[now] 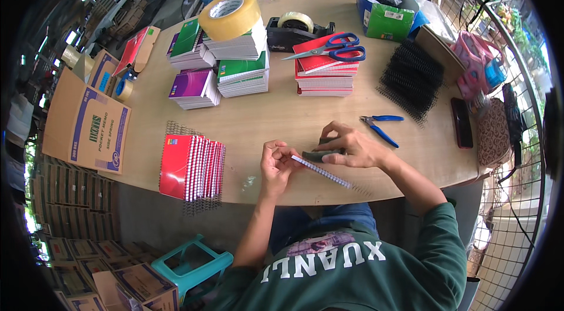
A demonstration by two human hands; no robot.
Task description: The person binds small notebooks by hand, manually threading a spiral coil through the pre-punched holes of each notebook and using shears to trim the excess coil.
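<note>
My left hand [277, 165] pinches the upper end of a small notebook [322, 172], which is turned so that mainly its narrow, spiral-threaded edge shows. A dark wire coil [359, 186] sticks out past the notebook's lower right end. My right hand [355, 147] is closed over a dark greenish piece [317, 155] lying along the notebook; its kind is hard to make out. Blue-handled cutting pliers [385, 129] lie just beyond my right wrist. To the left, a row of red spiral notebooks [177, 161] has long wire ends jutting out on both sides.
Stacks of notebooks [244, 76], one topped by a tape roll [229, 15], stand at the back. Scissors [329, 49] rest on a red stack [325, 83]. Black coils [409, 80] and a phone [462, 123] lie right; an open carton [88, 123] stands left.
</note>
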